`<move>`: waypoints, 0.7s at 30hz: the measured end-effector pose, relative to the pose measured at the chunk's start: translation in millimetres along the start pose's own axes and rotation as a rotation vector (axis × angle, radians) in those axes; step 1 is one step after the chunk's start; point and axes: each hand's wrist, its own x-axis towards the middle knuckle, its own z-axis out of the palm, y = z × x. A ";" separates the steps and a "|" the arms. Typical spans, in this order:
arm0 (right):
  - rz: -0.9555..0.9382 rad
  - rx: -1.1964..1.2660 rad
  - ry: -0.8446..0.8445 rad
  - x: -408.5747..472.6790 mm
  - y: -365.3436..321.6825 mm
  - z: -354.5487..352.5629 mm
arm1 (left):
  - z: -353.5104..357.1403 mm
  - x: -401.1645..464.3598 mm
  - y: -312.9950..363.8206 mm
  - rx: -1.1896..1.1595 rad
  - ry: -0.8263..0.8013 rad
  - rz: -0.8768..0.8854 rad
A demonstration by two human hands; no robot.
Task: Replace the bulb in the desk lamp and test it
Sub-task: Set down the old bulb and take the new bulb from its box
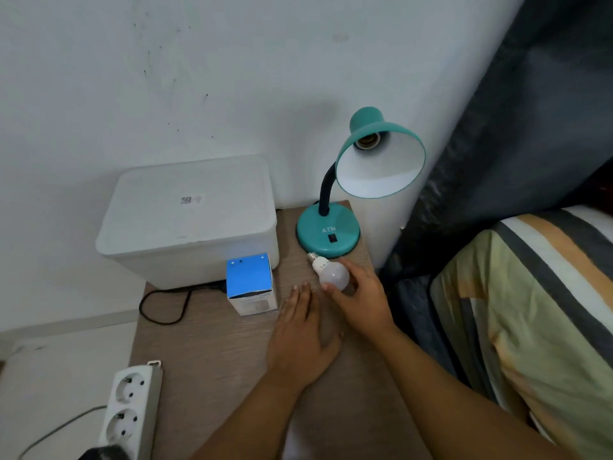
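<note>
Two hands work our table (232, 360): our right hand (360, 298) grips the bulb (330, 272) just before the lamp (331, 232), its socket (366, 141) bare, while our left hand (303, 333) rests flat, fingers straight.

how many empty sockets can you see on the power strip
2 on the power strip: one near its far end, one just below it. The strip runs out of frame behind a dark object, so more may be hidden.
</note>
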 end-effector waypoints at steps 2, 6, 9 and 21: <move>-0.013 -0.013 -0.001 2.0 0.7 3.9 | 3.2 0.0 -0.9 -0.004 0.008 -0.002; -0.030 -0.023 0.025 3.7 -3.1 6.2 | 4.4 1.4 -1.0 -0.006 0.012 -0.012; -0.033 -0.030 0.037 1.9 -4.3 5.8 | 3.8 0.3 -1.2 -0.022 0.003 -0.017; 0.017 0.004 0.040 -12.8 -8.9 -7.7 | -21.6 -26.9 -3.5 -0.185 -0.036 0.022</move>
